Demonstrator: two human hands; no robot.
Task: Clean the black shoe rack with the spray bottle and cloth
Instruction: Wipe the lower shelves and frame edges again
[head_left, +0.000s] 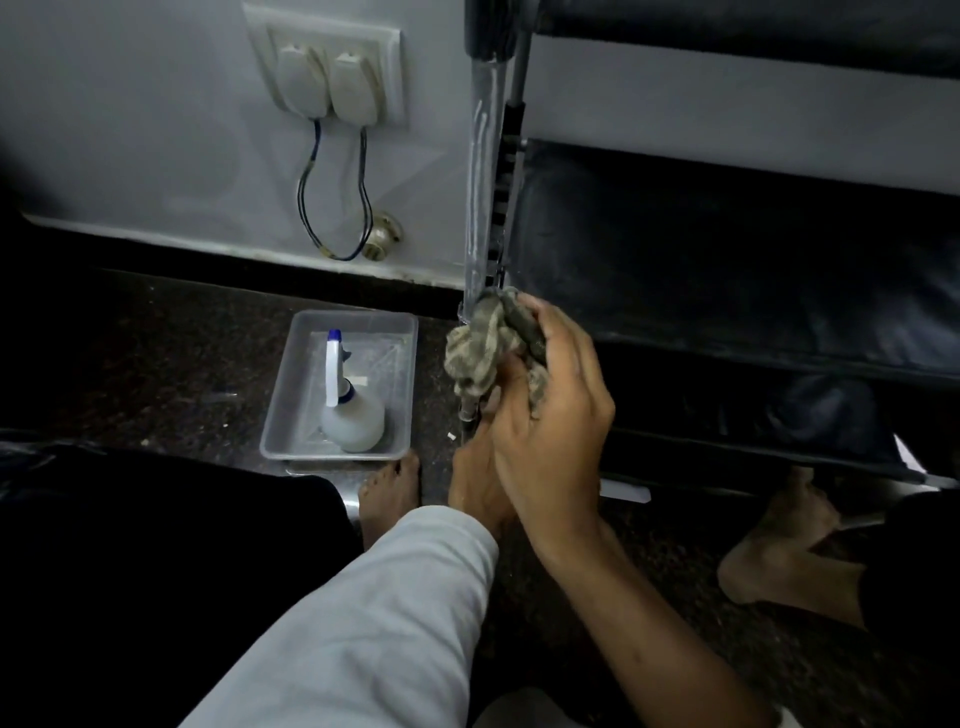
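Observation:
The black shoe rack (727, 249) fills the right side, its fabric shelves running off to the right. Its front left leg (483, 171) is a metal pole wrapped in clear plastic. My right hand (550, 415) is shut on a grey patterned cloth (480, 348) pressed around the lower part of that leg. My left hand (475, 478) sits just below, partly hidden by the right hand, its fingers closed around the foot of the leg. The white spray bottle (348, 405) with a blue tip lies in a clear plastic tray (405, 332) left of the leg.
A wall socket plate (327, 73) with two plugs and dangling wires (332, 197) is on the white wall behind the tray. The floor is dark speckled stone. My bare feet (389, 493) rest on it; the other foot (779, 551) is under the rack.

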